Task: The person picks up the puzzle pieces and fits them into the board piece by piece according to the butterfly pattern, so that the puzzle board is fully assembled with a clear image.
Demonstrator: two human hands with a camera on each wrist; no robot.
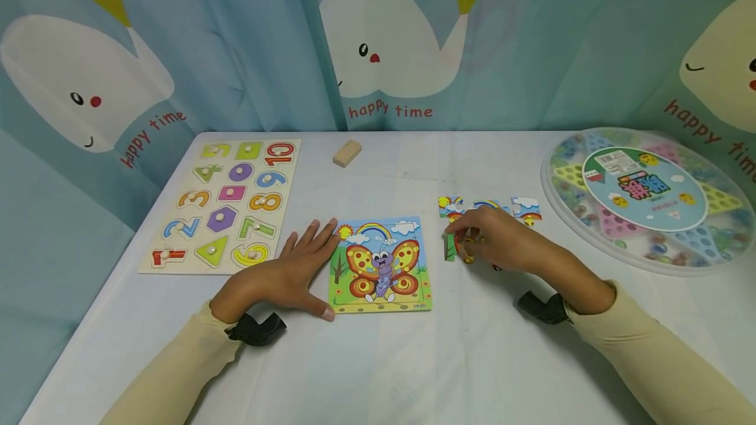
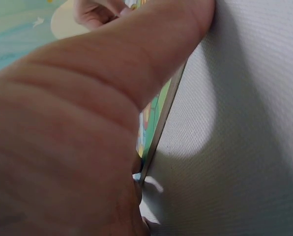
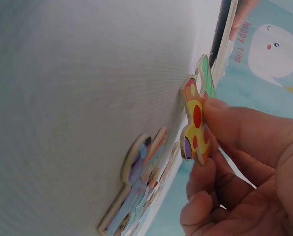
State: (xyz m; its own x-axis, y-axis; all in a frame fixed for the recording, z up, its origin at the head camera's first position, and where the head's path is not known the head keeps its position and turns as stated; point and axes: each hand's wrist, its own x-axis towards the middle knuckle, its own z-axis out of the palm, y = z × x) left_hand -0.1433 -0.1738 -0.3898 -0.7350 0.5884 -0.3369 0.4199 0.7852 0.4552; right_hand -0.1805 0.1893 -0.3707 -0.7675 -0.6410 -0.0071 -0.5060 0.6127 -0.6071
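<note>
A square butterfly puzzle board (image 1: 354,307) lies on the white table. My left hand (image 1: 293,272) spreads its fingers along the board's left edge, thumb at the lower corner; in the left wrist view the wrist and thumb side hide most of the board. To the right of the board, my right hand (image 1: 502,239) pinches a yellow puzzle piece with red dots (image 3: 195,117) between thumb and fingers. A green piece (image 1: 451,248) shows right beside the fingertips. Several loose pieces, such as a cloud piece (image 1: 525,206), lie around and partly under this hand.
A number-and-shape peg board (image 1: 197,205) lies at the left. A small wooden block (image 1: 347,153) sits near the back edge. At the right rests a round, clear-lidded game set (image 1: 645,190) with marbles. A blue whale curtain (image 1: 520,44) hangs behind the table.
</note>
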